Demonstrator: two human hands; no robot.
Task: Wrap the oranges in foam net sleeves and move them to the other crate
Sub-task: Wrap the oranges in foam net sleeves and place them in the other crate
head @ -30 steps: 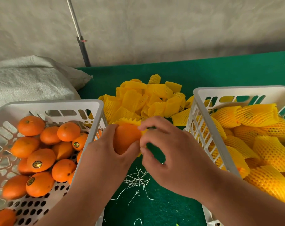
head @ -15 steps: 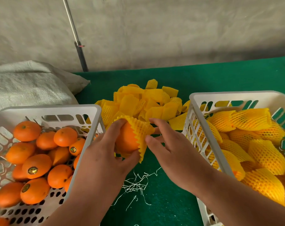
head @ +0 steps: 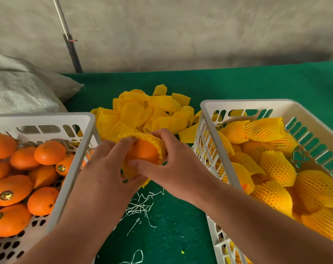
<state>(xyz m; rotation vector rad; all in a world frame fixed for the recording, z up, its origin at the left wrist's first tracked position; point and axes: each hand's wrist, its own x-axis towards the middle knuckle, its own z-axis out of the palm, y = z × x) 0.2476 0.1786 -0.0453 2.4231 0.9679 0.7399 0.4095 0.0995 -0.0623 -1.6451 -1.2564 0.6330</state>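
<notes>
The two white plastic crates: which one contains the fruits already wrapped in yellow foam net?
The white plastic crate on the right: its fruits wear yellow foam net sleeves. The left white crate holds bare oranges.
</notes>
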